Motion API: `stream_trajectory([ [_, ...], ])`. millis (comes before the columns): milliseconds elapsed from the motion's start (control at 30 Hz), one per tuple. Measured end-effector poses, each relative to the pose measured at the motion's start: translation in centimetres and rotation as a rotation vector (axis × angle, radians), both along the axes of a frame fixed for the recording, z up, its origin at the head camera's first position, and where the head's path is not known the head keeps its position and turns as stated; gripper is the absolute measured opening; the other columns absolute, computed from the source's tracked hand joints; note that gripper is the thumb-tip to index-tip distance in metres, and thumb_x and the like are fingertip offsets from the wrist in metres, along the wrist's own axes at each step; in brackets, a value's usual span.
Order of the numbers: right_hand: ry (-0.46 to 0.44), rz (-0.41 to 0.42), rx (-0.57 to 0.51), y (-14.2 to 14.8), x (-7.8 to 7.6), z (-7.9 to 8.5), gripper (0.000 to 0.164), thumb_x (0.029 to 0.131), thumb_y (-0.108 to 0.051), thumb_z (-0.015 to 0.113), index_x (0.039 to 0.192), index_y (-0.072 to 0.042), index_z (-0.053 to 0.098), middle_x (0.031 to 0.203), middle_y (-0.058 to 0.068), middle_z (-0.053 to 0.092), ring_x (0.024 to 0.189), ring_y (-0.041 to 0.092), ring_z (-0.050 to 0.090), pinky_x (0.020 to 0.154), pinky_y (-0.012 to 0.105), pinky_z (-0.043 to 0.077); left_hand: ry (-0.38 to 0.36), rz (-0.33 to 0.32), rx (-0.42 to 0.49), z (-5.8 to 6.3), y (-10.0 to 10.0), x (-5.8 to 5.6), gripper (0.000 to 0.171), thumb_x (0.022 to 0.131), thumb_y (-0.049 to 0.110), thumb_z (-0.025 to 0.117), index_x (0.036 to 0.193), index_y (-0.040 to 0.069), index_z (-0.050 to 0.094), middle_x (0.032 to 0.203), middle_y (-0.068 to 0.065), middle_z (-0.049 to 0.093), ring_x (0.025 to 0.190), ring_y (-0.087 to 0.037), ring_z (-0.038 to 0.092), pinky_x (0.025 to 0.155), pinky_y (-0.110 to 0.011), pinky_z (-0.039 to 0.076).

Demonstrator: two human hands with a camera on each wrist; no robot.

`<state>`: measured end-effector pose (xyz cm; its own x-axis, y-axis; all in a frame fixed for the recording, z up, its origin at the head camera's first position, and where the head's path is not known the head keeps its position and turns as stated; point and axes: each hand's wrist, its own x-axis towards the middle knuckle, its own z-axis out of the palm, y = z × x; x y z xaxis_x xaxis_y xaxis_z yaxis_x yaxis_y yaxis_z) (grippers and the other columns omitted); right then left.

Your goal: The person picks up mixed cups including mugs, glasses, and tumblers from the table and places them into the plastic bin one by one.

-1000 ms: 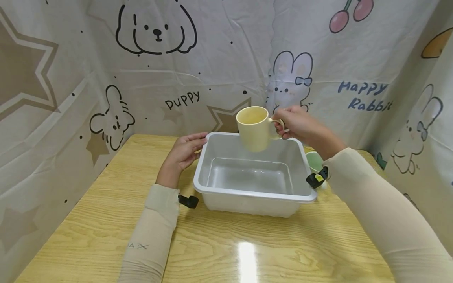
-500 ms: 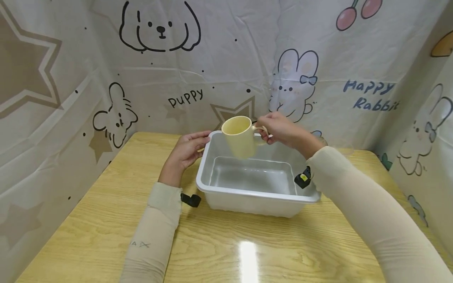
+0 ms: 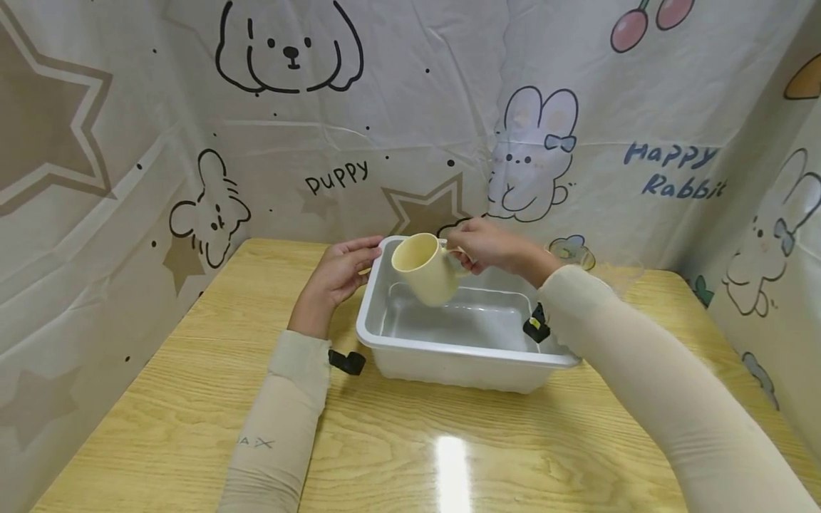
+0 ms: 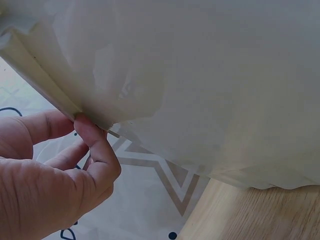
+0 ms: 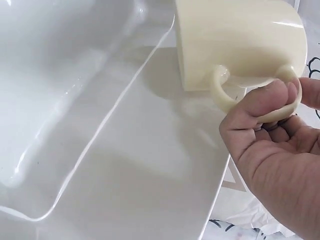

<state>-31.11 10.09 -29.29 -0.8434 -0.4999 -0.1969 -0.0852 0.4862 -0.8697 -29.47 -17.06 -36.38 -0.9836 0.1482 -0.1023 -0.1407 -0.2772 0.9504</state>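
A grey plastic basin (image 3: pixel 442 349) stands on the table, a pale line running round its shiny inside. My left hand (image 3: pixel 341 276) is at its far left corner; in the left wrist view, thumb and fingers (image 4: pixel 102 157) pinch the rim. My right hand (image 3: pixel 490 246) grips the handle of a pale yellow mug (image 3: pixel 431 278), with fingers curled through the loop in the right wrist view. The mug is tipped over the basin's far left part, its mouth turned to the left. From the head, the inner wall of the mug shows, but its bottom is hidden.
The wooden table (image 3: pixel 212 377) reaches back to a printed curtain (image 3: pixel 398 92) that rises behind and on both sides. Black wrist straps (image 3: pixel 348 362) sit at both cuffs. My right sleeve (image 3: pixel 641 363) crosses over the basin's right end.
The right hand has carried the mug left and down, lower over the basin, and tipped it further left. The arm now covers a green cup seen earlier at right. The left hand stays at the rim.
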Motion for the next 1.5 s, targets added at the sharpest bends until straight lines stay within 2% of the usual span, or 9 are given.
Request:
stream_trajectory([
  [200,0.014,0.061,0.029,-0.3,-0.2,-1.1,0.027,0.095,-0.014,0.050,0.069,-0.005,0.051,0.065,0.007,0.049,0.059,0.018,0.046,0.053,0.027,0.044,0.003,-0.002,-0.002,0.0,0.1,0.0,0.043,0.101,0.001,0.061,0.143,-0.005,0.054,0.109,-0.003,0.068,0.092,-0.013,0.066,0.074,-0.025,0.057],
  [567,-0.047,0.136,0.125,-0.3,-0.1,-3.1,0.027,0.095,-0.014,0.048,0.071,-0.004,0.051,0.066,0.006,0.049,0.060,0.017,0.047,0.055,0.028,0.046,0.007,-0.015,-0.001,0.0,0.4,0.0,0.043,0.102,0.001,0.060,0.143,-0.005,0.054,0.114,-0.005,0.066,0.095,-0.015,0.065,0.077,-0.026,0.057],
  [833,-0.106,0.158,0.141,-0.7,0.1,-3.4,0.027,0.098,-0.015,0.046,0.074,-0.005,0.051,0.070,0.007,0.051,0.067,0.018,0.051,0.067,0.035,0.055,0.007,-0.014,0.000,0.2,0.3,0.0,0.043,0.102,0.002,0.060,0.143,-0.005,0.054,0.118,-0.007,0.066,0.098,-0.016,0.064,0.080,-0.028,0.057],
  [1133,-0.219,0.164,0.051,-0.4,-0.4,-3.1,0.022,0.096,-0.008,0.048,0.083,0.005,0.059,0.076,0.011,0.056,0.076,0.021,0.056,0.078,0.042,0.058,0.007,-0.010,0.013,0.3,0.3,0.0,0.043,0.101,0.001,0.061,0.143,-0.006,0.054,0.118,-0.009,0.066,0.096,-0.017,0.065,0.079,-0.028,0.058],
  [1367,-0.258,0.139,0.133,0.3,-0.7,-2.4,0.020,0.100,-0.006,0.049,0.100,0.010,0.062,0.086,0.011,0.067,0.087,0.022,0.065,0.087,0.049,0.057,-0.001,0.001,0.001,0.2,0.2,-0.1,0.042,0.101,0.001,0.061,0.143,-0.005,0.055,0.115,-0.007,0.066,0.095,-0.016,0.064,0.077,-0.027,0.058],
  [1500,-0.256,0.165,0.159,0.7,-0.9,-2.6,0.016,0.097,0.001,0.051,0.101,0.010,0.063,0.090,0.013,0.067,0.093,0.025,0.064,0.093,0.053,0.055,-0.004,0.008,-0.009,-0.1,0.0,-0.1,0.041,0.101,0.002,0.061,0.142,-0.004,0.056,0.117,-0.008,0.066,0.097,-0.017,0.064,0.078,-0.026,0.057],
])
